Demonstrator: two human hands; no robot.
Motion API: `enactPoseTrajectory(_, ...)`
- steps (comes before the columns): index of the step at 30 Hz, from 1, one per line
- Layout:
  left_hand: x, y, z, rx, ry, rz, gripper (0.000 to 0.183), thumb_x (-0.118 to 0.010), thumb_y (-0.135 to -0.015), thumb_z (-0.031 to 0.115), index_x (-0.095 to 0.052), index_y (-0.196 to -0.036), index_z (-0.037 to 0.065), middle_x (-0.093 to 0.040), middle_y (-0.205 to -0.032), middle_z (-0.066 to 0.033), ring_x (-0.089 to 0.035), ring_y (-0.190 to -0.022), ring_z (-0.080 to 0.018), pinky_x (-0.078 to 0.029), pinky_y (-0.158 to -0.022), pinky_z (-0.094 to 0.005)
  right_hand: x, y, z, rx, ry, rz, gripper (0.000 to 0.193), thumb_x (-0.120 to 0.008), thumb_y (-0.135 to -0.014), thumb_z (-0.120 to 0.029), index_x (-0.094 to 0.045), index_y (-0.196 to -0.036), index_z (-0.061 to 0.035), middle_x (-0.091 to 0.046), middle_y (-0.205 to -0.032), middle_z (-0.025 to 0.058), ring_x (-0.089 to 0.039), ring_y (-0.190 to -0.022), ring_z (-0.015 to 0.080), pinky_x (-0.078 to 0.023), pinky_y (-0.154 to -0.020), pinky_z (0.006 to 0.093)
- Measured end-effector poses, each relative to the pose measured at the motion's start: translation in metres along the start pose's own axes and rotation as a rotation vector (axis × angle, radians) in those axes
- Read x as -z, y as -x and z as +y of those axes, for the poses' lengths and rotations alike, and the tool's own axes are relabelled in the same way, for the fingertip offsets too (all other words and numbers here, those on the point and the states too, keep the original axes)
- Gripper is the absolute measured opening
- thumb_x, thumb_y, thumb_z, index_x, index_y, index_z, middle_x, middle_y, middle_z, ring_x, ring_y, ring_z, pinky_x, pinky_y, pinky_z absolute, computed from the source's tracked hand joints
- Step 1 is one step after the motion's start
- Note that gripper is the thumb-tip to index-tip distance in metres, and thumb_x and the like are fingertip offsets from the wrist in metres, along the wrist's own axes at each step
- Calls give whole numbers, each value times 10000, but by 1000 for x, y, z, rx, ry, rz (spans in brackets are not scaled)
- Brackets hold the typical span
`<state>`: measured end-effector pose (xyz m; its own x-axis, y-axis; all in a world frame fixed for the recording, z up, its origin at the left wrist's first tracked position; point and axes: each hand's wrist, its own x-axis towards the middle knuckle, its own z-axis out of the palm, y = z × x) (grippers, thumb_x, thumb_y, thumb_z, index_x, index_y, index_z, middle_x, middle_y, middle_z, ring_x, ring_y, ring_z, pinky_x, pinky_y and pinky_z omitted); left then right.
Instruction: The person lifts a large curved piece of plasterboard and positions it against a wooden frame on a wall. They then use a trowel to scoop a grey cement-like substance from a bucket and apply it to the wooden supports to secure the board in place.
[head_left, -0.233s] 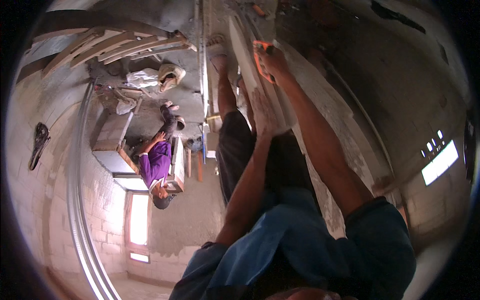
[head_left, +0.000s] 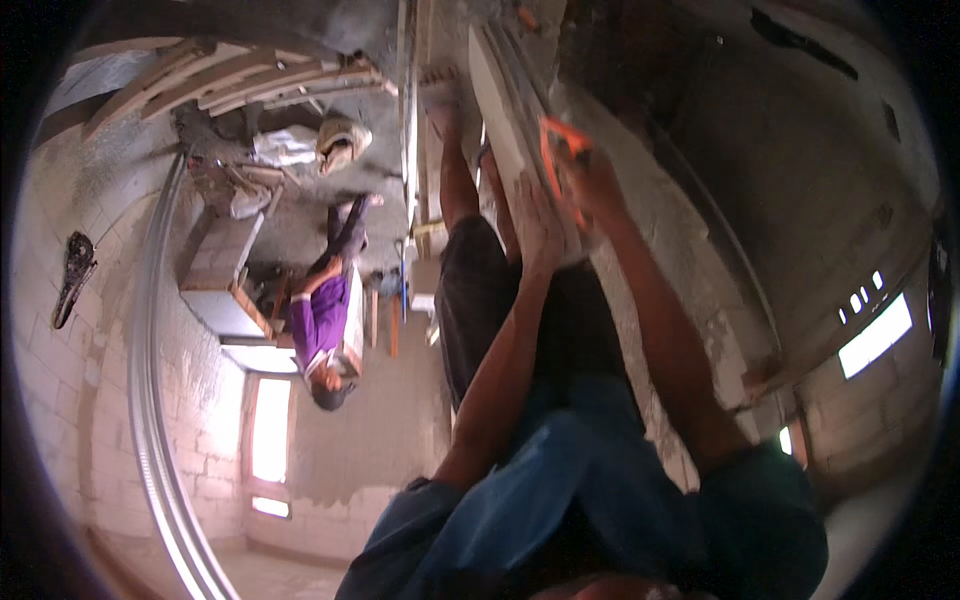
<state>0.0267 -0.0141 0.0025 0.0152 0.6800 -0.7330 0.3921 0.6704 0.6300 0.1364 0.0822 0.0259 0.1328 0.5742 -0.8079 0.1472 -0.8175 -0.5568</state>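
Note:
A long pale board or slab [head_left: 497, 90] slants away from my lap, with darker grey strips along its right side. My left hand [head_left: 540, 228] lies flat on its near part, fingers stretched along the surface. On the right side of the board, my right hand [head_left: 597, 188] is closed round the dark grip of an orange-edged tool [head_left: 552, 150]. The tool's orange edge runs beside the board. My right hand is blurred, and the tool's working part cannot be made out.
At the left, a person in a purple top [head_left: 322, 312] sits beside pale boxlike pieces [head_left: 222, 250]. Wooden slats [head_left: 240, 90] and white sacks [head_left: 287, 147] lie farther off. Long metal profiles [head_left: 150, 400] run along the left wall. A bare foot [head_left: 440, 100] is beyond my knees.
My right hand and the orange-edged tool have moved toward me and to the right along the board. My left hand stays on the board. The whole view has shifted slightly.

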Motion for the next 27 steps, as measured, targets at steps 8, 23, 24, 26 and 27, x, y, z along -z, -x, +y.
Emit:
enactPoseTrajectory(8,0,-9,-33,-86,-105,20,610,-294,-1070,363,-158,-1537,-6,-279,-1551,-222,-298,-1430,-346,-280,-1152,-405,-57,-113,30,77,254,22,393,-632,-909,-374,-602,-1131,-52,-680,-808,137,-681,-755,304,-523,-669,426)
enactPoseTrajectory(23,27,-34,0,57,-65,-23,619,-318,-1068,357,-143,-1545,5,-129,-1603,-234,-243,-1463,-346,-327,-1141,-386,2,-18,-20,-151,-129,119,456,-668,-899,-523,-558,-799,-91,-479,-555,-22,-433,-401,85,-362,-405,296)
enactPoseTrajectory(24,33,-35,9,35,-157,-11,627,-312,-1067,370,-140,-1546,4,-105,-1611,-237,-219,-1474,-357,-324,-1144,-386,5,-13,-30,-201,-134,83,450,-666,-902,-518,-588,-838,-80,-485,-558,-19,-447,-403,96,-368,-410,296)
enactPoseTrajectory(26,43,-36,28,61,-8,-5,640,-308,-1066,391,-143,-1545,-1,-101,-1610,-241,-212,-1475,-368,-304,-1157,-392,2,5,-48,-242,-43,63,440,-660,-913,-494,-622,-954,-57,-493,-578,-20,-471,-439,97,-386,-437,293)
enactPoseTrajectory(27,46,-37,33,72,67,-3,647,-306,-1066,401,-144,-1544,-3,-100,-1609,-243,-208,-1476,-373,-294,-1164,-396,0,10,-53,-262,2,54,446,-658,-919,-481,-639,-1012,-46,-497,-588,-21,-483,-456,98,-394,-451,291)
